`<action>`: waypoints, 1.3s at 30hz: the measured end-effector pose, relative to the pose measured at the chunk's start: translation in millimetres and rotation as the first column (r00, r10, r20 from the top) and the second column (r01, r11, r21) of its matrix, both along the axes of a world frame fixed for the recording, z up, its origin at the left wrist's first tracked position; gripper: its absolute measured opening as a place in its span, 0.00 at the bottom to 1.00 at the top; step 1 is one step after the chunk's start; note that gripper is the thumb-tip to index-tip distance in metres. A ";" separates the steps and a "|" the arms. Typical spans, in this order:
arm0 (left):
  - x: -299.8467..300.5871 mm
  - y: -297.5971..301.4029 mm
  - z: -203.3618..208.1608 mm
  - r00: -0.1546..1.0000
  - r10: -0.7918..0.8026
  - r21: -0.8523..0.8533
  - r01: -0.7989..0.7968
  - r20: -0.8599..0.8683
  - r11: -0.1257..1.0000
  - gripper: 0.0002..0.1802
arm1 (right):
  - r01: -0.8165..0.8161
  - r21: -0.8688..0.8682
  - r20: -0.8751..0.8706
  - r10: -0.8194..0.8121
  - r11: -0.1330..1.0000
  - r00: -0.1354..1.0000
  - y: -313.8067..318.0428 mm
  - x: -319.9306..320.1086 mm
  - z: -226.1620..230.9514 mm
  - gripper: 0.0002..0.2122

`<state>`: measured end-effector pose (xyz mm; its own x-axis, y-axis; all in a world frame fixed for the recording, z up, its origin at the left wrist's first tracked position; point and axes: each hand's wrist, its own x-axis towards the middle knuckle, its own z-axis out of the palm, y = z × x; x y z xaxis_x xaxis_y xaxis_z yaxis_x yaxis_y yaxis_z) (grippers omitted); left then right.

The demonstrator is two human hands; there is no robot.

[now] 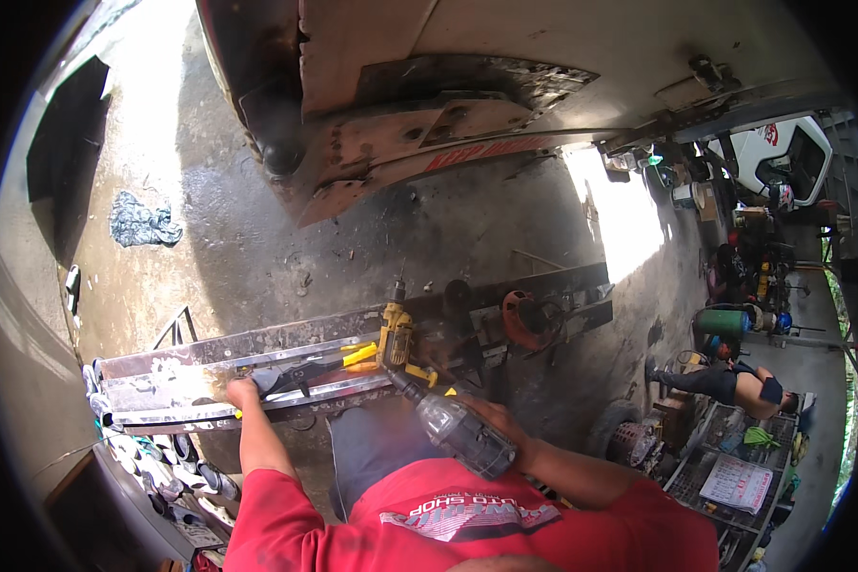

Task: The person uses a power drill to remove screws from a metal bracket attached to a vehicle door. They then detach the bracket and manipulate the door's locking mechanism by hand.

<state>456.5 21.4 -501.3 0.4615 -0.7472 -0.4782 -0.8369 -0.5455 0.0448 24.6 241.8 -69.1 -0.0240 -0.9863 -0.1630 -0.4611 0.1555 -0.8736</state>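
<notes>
My left hand (243,392) is on the bench, closed beside a bright metal strip (300,395). What its fingers hold is hidden. Close to that hand lies a grey and black tool (294,377) with yellow handles (360,356). My right hand (494,419) is closed round the rear of a bulky grey power tool (462,437), partly hidden behind it. The tool's narrow dark front end points left toward the bench. A yellow drill (396,334) is in front of that end, its bit directed away from me.
The long, worn bench (148,377) crosses before me, with an orange ring-shaped thing (521,319) on its right. A rusty vehicle panel (419,133) looms beyond. Shoes (176,477) crowd the lower left. At the right, a person (753,389) is near a wire rack (725,448) and a green cylinder (722,321).
</notes>
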 end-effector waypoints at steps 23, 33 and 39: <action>-318.5 13.5 546.3 -0.370 0.230 0.244 0.008 -0.900 0.970 0.11 | 0.090 0.348 0.866 -0.357 0.933 0.350 -22.1 -40.2 44.4 0.18; -339.9 9.0 557.6 -0.431 0.174 0.211 -0.038 -0.885 0.977 0.11 | 0.037 0.529 0.826 -0.505 0.848 -0.250 -39.1 -54.7 63.0 0.21; -362.0 -22.0 568.1 -0.429 0.108 0.139 -0.043 -0.897 0.989 0.13 | 0.301 -0.257 0.239 -0.242 0.918 0.940 -57.0 -57.0 49.7 0.24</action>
<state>94.5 -0.5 66.8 -0.5977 -0.7364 -0.3170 0.4227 -0.6254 0.6559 -32.4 184.8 -19.4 -0.2942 -0.9510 0.0952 -0.2490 -0.0199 -0.9683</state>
